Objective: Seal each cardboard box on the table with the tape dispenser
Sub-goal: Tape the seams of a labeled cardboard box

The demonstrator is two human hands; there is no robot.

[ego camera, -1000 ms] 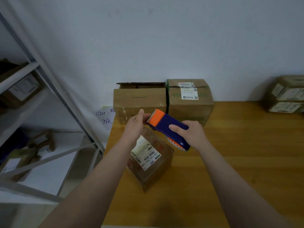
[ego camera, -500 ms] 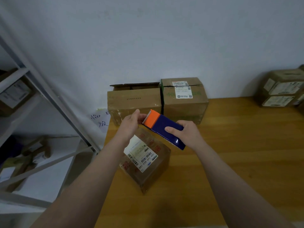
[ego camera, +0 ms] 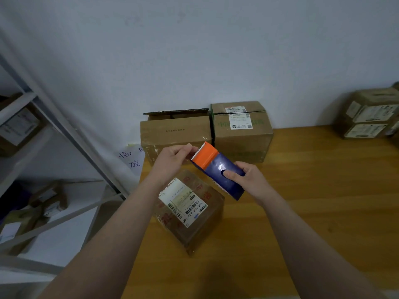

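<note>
The tape dispenser (ego camera: pixel 218 171), dark blue with an orange toothed head, is held tilted in the air above a small labelled box (ego camera: pixel 194 229) lying askew near the left edge of the desk (ego camera: pixel 313 190), while an open-flapped box (ego camera: pixel 174 132) and a closed labelled box (ego camera: pixel 241 137) stand touching side by side at its back edge.

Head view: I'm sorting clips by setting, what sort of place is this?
Probably a parcel packing room: labelled cardboard boxes on a wooden table, a metal shelf rack with more, and a tape dispenser.
</note>
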